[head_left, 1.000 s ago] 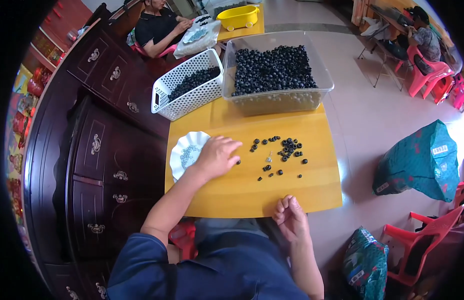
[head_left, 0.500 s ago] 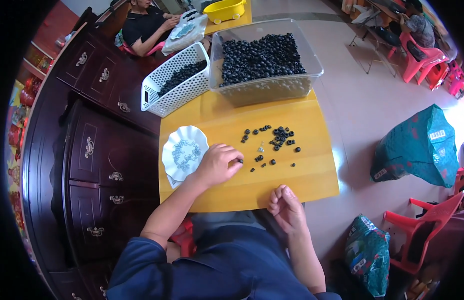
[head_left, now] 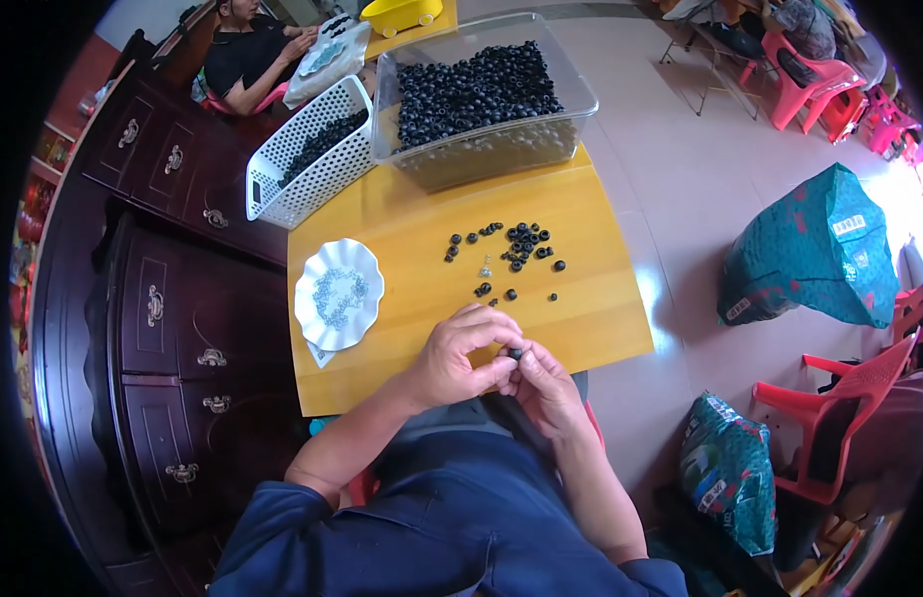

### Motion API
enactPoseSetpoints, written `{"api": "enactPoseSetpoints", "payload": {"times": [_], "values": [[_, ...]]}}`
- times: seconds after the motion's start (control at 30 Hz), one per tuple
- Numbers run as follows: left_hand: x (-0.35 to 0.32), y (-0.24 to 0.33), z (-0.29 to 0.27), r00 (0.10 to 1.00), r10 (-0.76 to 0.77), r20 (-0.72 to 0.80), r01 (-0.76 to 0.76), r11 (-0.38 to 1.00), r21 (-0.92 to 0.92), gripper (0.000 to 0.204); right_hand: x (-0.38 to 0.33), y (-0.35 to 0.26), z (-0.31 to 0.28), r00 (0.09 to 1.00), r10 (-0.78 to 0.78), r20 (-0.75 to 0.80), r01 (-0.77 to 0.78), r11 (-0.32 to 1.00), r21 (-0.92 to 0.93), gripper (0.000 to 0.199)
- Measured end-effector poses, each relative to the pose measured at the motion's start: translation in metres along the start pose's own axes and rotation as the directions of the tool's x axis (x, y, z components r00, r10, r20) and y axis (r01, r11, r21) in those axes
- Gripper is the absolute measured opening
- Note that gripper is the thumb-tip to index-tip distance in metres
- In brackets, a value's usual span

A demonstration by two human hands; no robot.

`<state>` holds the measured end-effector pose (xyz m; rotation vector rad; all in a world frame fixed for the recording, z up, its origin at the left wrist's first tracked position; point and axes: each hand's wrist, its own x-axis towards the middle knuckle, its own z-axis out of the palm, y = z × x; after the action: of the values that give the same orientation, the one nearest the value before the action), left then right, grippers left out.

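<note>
Just past the table's near edge, my two hands meet in front of my body. My left hand (head_left: 452, 360) is closed, pinching a small black round part (head_left: 515, 354) between thumb and fingertips. Against that part press the thumb and fingertips of my right hand (head_left: 553, 396), which is closed too; anything else inside it is hidden. Beyond them, loose black round parts (head_left: 526, 239) lie scattered on the yellow table (head_left: 412, 224), with a few tiny clear pieces (head_left: 485, 271) among them. A white wavy-rimmed plate (head_left: 370, 298) holding small pale clear pieces sits to the left.
At the table's far side stand a clear bin (head_left: 481, 164) full of black parts and a white perforated basket (head_left: 317, 184). A dark wooden cabinet (head_left: 183, 298) borders the left. Green bags (head_left: 810, 249) and a red chair (head_left: 830, 428) are on the right. Another person (head_left: 248, 60) sits far left.
My left hand has carried the black part from beside the plate toward me and to the right. My right hand has come up to meet it. The view has shifted slightly.
</note>
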<state>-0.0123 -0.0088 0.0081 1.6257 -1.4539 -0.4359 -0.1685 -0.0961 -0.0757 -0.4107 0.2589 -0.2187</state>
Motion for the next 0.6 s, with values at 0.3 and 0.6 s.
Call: {"api": "enactPoseSetpoints", "payload": {"times": [0.3, 0.6], "values": [[-0.006, 0.003, 0.008, 1.000, -0.010, 0.016, 0.011, 0.999, -0.048, 0.026, 0.001, 0.002, 0.001, 0.998, -0.069, -0.006, 0.069, 0.996, 0.056, 0.023], [-0.009, 0.005, 0.003, 1.000, 0.017, -0.015, -0.015, 0.994, 0.108, 0.023, 0.002, 0.003, 0.011, 0.991, -0.114, -0.074, 0.111, 0.993, -0.046, 0.014]]}}
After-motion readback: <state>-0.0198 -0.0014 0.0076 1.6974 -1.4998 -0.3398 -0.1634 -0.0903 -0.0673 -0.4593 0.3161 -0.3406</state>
